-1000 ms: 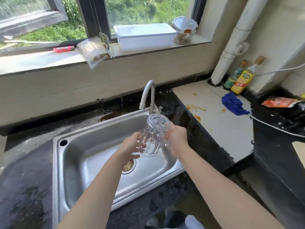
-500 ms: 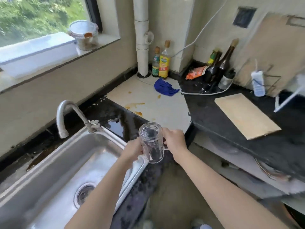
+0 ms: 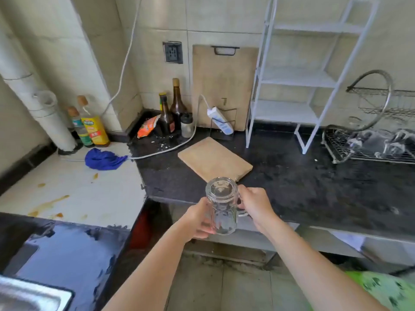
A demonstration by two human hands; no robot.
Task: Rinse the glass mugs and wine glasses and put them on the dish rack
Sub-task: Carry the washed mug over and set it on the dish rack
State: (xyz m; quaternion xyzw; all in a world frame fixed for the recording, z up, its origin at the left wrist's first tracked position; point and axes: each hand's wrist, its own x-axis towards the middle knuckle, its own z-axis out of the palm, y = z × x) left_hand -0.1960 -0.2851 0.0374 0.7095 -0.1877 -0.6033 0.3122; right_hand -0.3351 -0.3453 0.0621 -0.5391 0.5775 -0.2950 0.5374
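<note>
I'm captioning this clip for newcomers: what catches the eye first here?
The clear ribbed glass mug, held in mid-air at centre by both hands: the left hand wraps its body, the right hand grips its handle. Then the bright blue cloth on the pale counter at left, and the wire dish rack holding glassware at far right.

Clear ribbed glass mug (image 3: 222, 207), speckled black counter (image 3: 314, 187), blue cloth (image 3: 103, 158)
</note>
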